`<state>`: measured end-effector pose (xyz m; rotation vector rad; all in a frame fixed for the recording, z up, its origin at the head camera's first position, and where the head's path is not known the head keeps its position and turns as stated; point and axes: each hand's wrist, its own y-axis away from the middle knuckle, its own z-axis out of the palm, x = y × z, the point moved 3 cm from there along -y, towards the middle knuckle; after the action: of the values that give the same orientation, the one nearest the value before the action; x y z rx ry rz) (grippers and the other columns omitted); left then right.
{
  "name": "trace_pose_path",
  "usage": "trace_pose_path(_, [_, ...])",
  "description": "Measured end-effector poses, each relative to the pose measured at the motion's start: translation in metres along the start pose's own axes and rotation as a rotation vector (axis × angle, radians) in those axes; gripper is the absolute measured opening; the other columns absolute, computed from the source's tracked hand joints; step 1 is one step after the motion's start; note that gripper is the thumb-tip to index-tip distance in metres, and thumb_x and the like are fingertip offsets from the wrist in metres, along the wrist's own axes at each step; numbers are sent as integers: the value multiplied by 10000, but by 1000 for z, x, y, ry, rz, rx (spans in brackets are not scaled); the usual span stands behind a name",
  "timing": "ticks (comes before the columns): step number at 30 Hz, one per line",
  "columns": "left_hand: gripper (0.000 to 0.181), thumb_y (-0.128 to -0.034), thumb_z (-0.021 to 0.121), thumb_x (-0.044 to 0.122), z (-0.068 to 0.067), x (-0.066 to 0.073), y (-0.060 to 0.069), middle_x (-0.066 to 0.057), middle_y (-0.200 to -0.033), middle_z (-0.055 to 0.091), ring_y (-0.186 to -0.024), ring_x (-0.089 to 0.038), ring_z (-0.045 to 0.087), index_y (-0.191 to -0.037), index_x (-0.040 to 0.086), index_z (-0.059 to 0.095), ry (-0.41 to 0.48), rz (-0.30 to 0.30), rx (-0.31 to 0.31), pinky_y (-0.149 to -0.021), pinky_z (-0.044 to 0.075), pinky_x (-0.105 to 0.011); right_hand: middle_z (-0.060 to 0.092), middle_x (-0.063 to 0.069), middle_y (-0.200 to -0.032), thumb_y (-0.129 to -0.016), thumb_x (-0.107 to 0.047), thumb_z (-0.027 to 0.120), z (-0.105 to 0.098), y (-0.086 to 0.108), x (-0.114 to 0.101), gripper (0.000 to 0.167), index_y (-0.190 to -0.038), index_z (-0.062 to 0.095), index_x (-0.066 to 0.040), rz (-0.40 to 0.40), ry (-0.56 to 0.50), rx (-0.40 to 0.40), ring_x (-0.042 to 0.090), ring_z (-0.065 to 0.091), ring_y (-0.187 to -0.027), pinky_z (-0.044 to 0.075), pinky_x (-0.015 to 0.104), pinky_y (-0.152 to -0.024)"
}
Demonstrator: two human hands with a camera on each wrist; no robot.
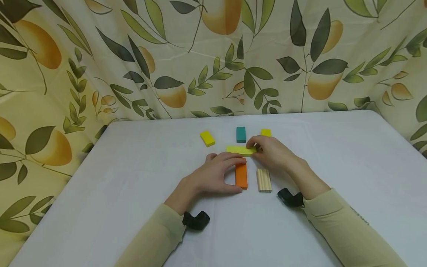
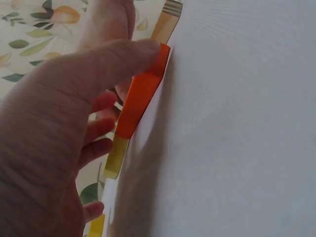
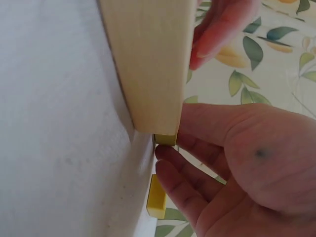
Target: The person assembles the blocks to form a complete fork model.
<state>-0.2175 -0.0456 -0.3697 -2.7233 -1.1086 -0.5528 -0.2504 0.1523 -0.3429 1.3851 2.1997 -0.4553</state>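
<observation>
An orange block (image 1: 241,174) lies lengthwise on the table. My left hand (image 1: 213,172) spans it, thumb at its near end and fingertips at its far end; the left wrist view shows the thumb (image 2: 133,57) on the orange end. Across the far end of the orange block lies a long lime-yellow block (image 1: 237,150). My right hand (image 1: 275,152) pinches that block's right end between thumb and fingers. A plain wooden block with a grooved top (image 1: 264,180) stands right of the orange one, and its smooth side (image 3: 150,64) fills much of the right wrist view.
Beyond the hands lie a teal block (image 1: 241,134), a small yellow block (image 1: 207,138) to the left and another yellow block (image 1: 265,132) partly behind my right hand. A white cloth covers the table (image 1: 133,178). A fruit-patterned curtain (image 1: 213,74) hangs behind it.
</observation>
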Motion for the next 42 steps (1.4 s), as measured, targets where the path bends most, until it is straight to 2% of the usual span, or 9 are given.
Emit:
trace_pose_path(7, [678, -855, 723, 500, -3, 2, 7, 125, -1526, 434, -1415, -120, 314, -1461, 254, 544, -13, 3, 21, -1118, 204, -547, 647, 156, -1177, -917, 11, 680, 0, 2, 2, 285, -1200, 648, -7, 36, -10, -15, 332, 584, -1040, 477, 515, -970])
trace_pose_path(15, [540, -907, 717, 442, -5, 7, 11, 146, -1484, 500, -1405, -156, 367, -1410, 272, 619, -39, 74, 19, -1050, 258, -549, 646, 157, -1170, -919, 17, 673, -1, 4, 4, 294, -1210, 652, -12, 59, 3, -23, 326, 580, -1039, 474, 513, -969])
trace_pose_path(23, [524, -916, 728, 417, -7, 7, 12, 134, -1472, 519, -1356, -97, 426, -1407, 265, 625, -49, 79, 40, -1030, 285, -505, 663, 142, -1119, -908, 31, 680, -4, 2, 2, 268, -1172, 667, -15, 28, 7, 1, 314, 590, -1006, 477, 502, -942])
trace_pose_path(37, [517, -931, 706, 423, -5, 4, 11, 127, -1494, 497, -1353, -110, 437, -1418, 279, 613, -55, 59, 33, -1014, 309, -507, 663, 126, -1115, -905, 25, 680, -3, 5, 2, 278, -1178, 673, -26, 43, -5, -20, 312, 577, -1011, 469, 500, -951])
trace_pose_path(42, [510, -935, 700, 424, -3, 3, 10, 129, -1497, 493, -1351, -110, 440, -1416, 281, 615, -60, 68, 41, -1010, 312, -507, 664, 118, -1115, -900, 26, 678, -3, 5, 2, 282, -1177, 678, -28, 43, -2, -22, 307, 575, -1009, 470, 493, -948])
